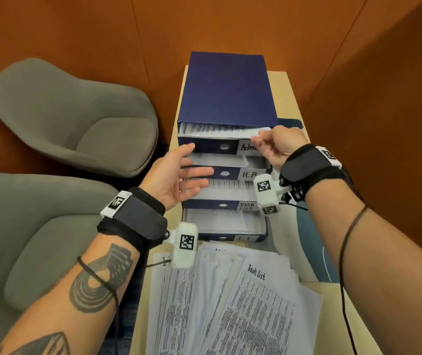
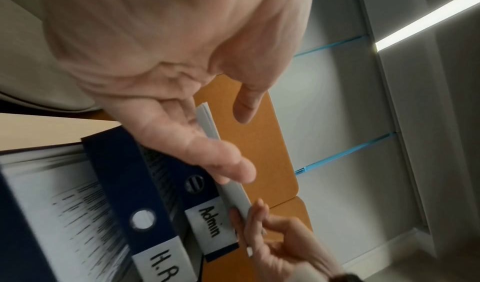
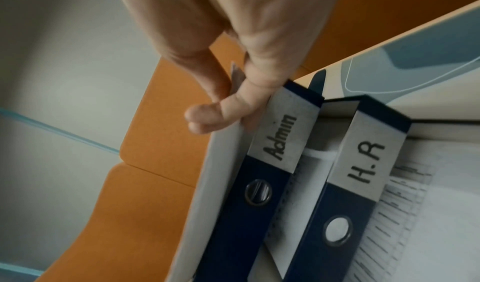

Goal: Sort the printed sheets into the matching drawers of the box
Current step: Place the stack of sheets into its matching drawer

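Head view: the right grip (image 1: 276, 147) pinches the near right corner of a printed sheet (image 1: 220, 130) that lies in the top drawer (image 1: 208, 146) of the blue box (image 1: 226, 90). That drawer's label, just left of the grip, reads "Admi", the rest hidden by the fingers. Below it the next drawer (image 1: 230, 173) reads "H.R", the third (image 1: 220, 205) "Task List"; the bottom label cannot be read. The left grip (image 1: 176, 175) is released, palm turned inward, fingers straight, in front of the second drawer's left half. Nearer than both grips a fanned stack (image 1: 230, 298) lies on the tabletop (image 1: 292, 98); its top page is headed "Task List". Two grey chairs (image 1: 76, 116) stand left of the left grip.

Left wrist view: the released left grip (image 2: 182, 101) has straight fingertips (image 2: 233, 167) at the sheet (image 2: 207, 120) edge; whether they touch it cannot be told. Beyond them the right grip (image 2: 265, 231) holds the sheet's far corner beside the "Admin" label (image 2: 211, 222); "H.R" (image 2: 165, 266) sits lower.

Right wrist view: the right grip (image 3: 221, 105) nips the sheet (image 3: 215, 173) beside "Admin" (image 3: 283, 136), with "H.R" (image 3: 369, 163) further right.
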Demonstrator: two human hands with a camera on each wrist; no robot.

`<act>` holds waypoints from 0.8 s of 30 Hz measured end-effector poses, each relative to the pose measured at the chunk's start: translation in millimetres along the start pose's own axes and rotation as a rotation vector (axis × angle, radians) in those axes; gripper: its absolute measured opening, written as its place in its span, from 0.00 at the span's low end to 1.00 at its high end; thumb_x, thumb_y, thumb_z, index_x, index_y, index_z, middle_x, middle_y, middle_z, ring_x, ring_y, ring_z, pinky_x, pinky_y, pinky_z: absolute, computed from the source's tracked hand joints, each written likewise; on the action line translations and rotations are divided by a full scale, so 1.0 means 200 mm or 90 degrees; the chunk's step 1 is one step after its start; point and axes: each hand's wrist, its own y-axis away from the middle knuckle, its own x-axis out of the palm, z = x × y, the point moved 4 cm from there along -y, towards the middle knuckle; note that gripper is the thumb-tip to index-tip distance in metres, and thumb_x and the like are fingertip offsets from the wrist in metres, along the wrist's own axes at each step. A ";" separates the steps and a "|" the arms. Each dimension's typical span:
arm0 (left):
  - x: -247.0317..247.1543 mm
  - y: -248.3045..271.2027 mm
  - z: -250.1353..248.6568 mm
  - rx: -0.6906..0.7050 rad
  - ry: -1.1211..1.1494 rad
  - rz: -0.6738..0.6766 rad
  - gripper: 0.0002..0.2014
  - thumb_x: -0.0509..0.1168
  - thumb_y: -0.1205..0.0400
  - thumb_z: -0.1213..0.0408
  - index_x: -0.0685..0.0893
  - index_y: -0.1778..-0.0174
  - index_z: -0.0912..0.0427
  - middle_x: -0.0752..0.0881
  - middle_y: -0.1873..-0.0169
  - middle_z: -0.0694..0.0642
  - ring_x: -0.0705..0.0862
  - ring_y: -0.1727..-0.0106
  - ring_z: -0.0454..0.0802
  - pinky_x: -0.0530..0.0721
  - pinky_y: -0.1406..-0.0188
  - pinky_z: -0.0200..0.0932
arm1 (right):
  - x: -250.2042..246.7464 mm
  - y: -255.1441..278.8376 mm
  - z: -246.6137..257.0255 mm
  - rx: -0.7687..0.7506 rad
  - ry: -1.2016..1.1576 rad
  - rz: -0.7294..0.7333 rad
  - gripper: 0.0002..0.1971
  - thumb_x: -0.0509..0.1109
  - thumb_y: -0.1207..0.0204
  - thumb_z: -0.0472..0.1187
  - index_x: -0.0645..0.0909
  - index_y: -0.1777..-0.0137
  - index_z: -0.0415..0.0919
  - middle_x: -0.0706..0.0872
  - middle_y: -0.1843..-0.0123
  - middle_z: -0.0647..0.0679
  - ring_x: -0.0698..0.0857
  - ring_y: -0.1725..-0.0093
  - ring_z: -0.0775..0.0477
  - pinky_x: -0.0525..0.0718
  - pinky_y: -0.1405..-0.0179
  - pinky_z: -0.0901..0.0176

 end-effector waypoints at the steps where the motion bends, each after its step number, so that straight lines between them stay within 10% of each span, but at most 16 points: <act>1: -0.01 0.00 0.03 -0.002 -0.011 -0.002 0.27 0.68 0.14 0.43 0.75 0.26 0.58 0.95 0.50 0.59 0.92 0.69 0.50 0.88 0.73 0.39 | 0.02 -0.03 -0.01 -0.011 -0.022 -0.011 0.12 0.62 0.18 0.18 0.78 0.36 0.19 0.86 0.40 0.29 0.94 0.60 0.45 0.90 0.68 0.64; 4: -0.03 0.02 0.15 -0.013 -0.047 -0.003 0.21 0.68 0.14 0.45 0.80 0.30 0.55 0.96 0.51 0.57 0.91 0.69 0.48 0.86 0.74 0.39 | 0.04 -0.13 -0.05 -0.050 0.023 -0.012 0.08 0.64 0.20 0.19 0.83 0.54 0.28 0.92 0.51 0.38 0.93 0.50 0.47 0.93 0.48 0.56; 9: -0.01 0.01 0.36 -0.030 -0.118 0.004 0.15 0.68 0.13 0.48 0.85 0.38 0.54 0.96 0.55 0.57 0.90 0.68 0.51 0.84 0.70 0.42 | 0.09 -0.19 -0.04 -0.137 0.236 -0.075 0.05 0.70 0.36 0.30 0.79 0.69 0.38 0.86 0.76 0.52 0.84 0.68 0.44 0.87 0.63 0.47; 15: 0.08 0.03 0.86 -0.022 -0.381 0.046 0.12 0.71 0.15 0.52 0.86 0.41 0.55 0.94 0.57 0.55 0.91 0.64 0.51 0.88 0.68 0.43 | -0.21 0.09 -0.12 -0.310 0.395 -0.126 0.10 0.74 0.32 0.38 0.92 0.52 0.45 0.94 0.54 0.53 0.93 0.54 0.45 0.92 0.49 0.48; 19: 0.18 0.01 1.28 0.050 -0.823 0.059 0.31 0.71 0.18 0.45 0.73 0.23 0.55 0.77 0.31 0.54 0.80 0.32 0.56 0.84 0.34 0.53 | -0.73 0.28 -0.78 -0.025 0.665 0.014 0.06 0.80 0.24 0.43 0.91 0.48 0.46 0.93 0.47 0.51 0.90 0.42 0.45 0.86 0.39 0.48; 24: 0.20 -0.04 1.46 0.154 -0.881 -0.034 0.30 0.73 0.18 0.51 0.70 0.22 0.49 0.73 0.30 0.52 0.75 0.33 0.55 0.81 0.35 0.54 | -1.31 0.41 -1.29 0.152 0.857 -0.074 0.38 0.86 0.36 0.54 0.78 0.26 0.47 0.79 0.28 0.44 0.81 0.30 0.39 0.79 0.27 0.47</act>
